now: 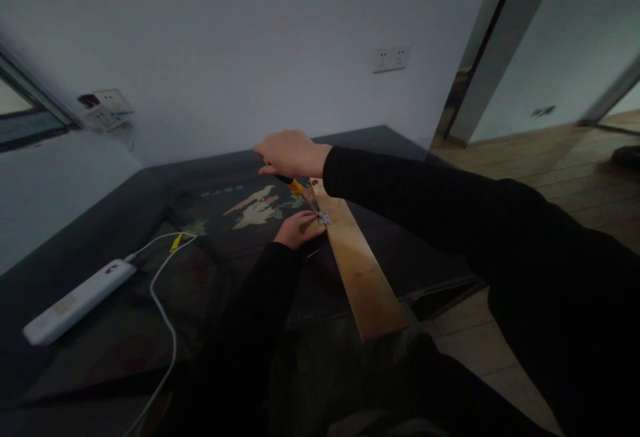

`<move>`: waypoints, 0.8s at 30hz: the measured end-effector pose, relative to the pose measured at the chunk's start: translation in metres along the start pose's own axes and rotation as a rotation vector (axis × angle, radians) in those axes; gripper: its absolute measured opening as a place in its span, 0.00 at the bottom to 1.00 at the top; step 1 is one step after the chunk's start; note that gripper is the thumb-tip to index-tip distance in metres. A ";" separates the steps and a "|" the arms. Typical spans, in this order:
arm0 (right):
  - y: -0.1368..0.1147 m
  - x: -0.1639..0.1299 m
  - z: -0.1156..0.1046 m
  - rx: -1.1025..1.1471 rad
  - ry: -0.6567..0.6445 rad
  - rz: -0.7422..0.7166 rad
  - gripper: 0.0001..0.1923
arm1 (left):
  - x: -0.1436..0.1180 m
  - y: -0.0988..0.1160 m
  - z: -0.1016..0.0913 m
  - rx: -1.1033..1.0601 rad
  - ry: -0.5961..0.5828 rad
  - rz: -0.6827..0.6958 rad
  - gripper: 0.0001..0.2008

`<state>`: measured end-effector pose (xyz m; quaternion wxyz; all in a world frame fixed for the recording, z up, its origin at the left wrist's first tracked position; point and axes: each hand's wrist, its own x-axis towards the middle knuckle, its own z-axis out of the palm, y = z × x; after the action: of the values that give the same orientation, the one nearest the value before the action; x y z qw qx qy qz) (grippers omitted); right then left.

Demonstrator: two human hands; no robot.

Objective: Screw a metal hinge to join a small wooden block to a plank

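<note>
- My right hand [293, 150] is wrapped round a screwdriver [296, 187].
- Below it, my left hand [297, 229] half-curls at the hinge [325, 218] on a board [365, 274]; its hold I can't tell.

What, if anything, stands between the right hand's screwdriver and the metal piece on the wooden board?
Nothing visible does: the screwdriver in the right hand slants down to the metal piece on the wooden board. The left hand is close by its tip, but whether they touch is too small to tell.
</note>
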<state>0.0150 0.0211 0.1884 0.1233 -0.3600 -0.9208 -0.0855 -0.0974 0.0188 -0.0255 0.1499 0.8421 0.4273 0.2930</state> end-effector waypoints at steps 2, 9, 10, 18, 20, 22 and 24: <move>0.000 0.003 -0.005 0.113 -0.121 0.001 0.14 | -0.001 0.000 0.000 -0.005 0.005 -0.003 0.23; -0.001 0.006 -0.015 0.376 -0.329 -0.009 0.16 | -0.002 -0.002 0.001 0.005 0.010 0.008 0.22; -0.001 0.006 -0.013 0.314 -0.260 -0.008 0.16 | -0.001 -0.002 0.001 0.008 0.011 0.009 0.22; -0.003 0.005 -0.004 -0.019 -0.098 -0.011 0.21 | 0.000 -0.002 0.002 0.020 0.010 -0.005 0.23; -0.003 0.007 -0.010 -0.008 -0.226 -0.043 0.20 | 0.000 -0.003 0.002 0.017 0.013 -0.006 0.23; -0.005 0.009 -0.016 0.001 -0.296 -0.091 0.17 | 0.000 -0.004 0.002 0.014 0.014 -0.002 0.23; -0.008 0.010 -0.018 0.011 -0.278 -0.129 0.15 | -0.001 -0.005 0.003 0.013 0.016 0.008 0.23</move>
<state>0.0057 0.0173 0.2080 -0.0089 -0.3078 -0.9507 -0.0375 -0.0989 0.0210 -0.0301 0.1398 0.8423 0.4269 0.2977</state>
